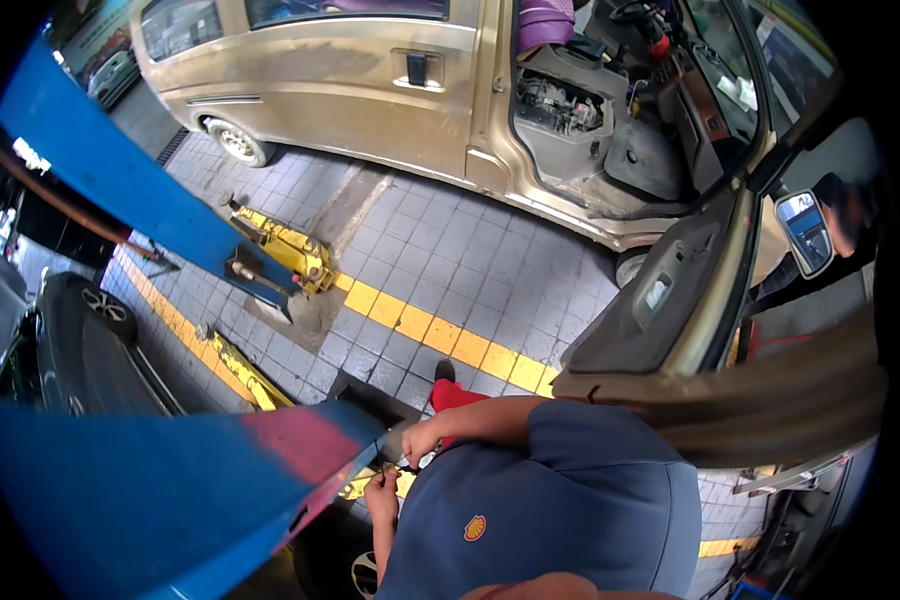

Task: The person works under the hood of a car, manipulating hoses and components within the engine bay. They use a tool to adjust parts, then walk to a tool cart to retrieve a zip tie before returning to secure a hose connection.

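While the blue lift post [160, 490] fills the lower left, the left hand [381, 497] sits just beside its edge, fingers curled on something small and dark; what it is cannot be told. Just right, the right hand [422, 437] pinches the same small tool [402, 465]. Steady, close work suits this. Beyond lie yellow lift arms [285, 250], the yellow-striped tiled floor [440, 260], then the gold van [390, 80] whose open door [660, 300] crowds the right.

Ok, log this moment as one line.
left hand: on small tool, grip unclear | right hand: same spot | blue lift post alongside | gold van door open
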A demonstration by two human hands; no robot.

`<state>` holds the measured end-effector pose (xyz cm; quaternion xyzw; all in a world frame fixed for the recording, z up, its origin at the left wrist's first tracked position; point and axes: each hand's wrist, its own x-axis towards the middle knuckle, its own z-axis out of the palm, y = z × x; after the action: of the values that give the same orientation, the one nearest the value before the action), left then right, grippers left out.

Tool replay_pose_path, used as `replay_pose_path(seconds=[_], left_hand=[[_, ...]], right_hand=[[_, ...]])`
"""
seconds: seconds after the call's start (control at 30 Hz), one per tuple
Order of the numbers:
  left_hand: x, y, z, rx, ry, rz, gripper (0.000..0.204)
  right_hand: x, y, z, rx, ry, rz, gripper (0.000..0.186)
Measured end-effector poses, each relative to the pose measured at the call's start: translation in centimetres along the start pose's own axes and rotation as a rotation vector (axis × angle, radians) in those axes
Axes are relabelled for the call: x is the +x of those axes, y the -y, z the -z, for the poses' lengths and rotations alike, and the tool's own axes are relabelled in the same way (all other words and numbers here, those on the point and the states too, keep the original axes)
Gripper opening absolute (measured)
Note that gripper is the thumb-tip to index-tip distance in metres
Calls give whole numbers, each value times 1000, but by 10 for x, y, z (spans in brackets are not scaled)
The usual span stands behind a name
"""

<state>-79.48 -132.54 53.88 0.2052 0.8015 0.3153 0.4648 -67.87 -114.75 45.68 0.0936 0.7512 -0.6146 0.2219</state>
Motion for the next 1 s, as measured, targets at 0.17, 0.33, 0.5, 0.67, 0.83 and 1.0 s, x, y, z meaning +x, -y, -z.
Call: replay_pose_path(seconds=[0.17,0.33,0.5,0.67,0.83,1.0], left_hand=[[95,-83,-25,92,104,-181,22],[174,-182,-62,118,259,-193,23],[265,-285,-135,493,481,-398,23],[320,-383,-246,492,826,-583,25],[326,-468,-344,827,986,-659,25],[339,-516,-470,992,987,-631,27]], right_hand=[[0,-34,114,529,72,-11,20],[-71,-28,230,454,-57,-5,29],[-139,-93,276,564,-399,-35,37],[-237,-120,303,807,-713,-146,31],[-296,-153,330,624,-914,-307,29],[-368,-212,371,845,-1089,-128,27]])
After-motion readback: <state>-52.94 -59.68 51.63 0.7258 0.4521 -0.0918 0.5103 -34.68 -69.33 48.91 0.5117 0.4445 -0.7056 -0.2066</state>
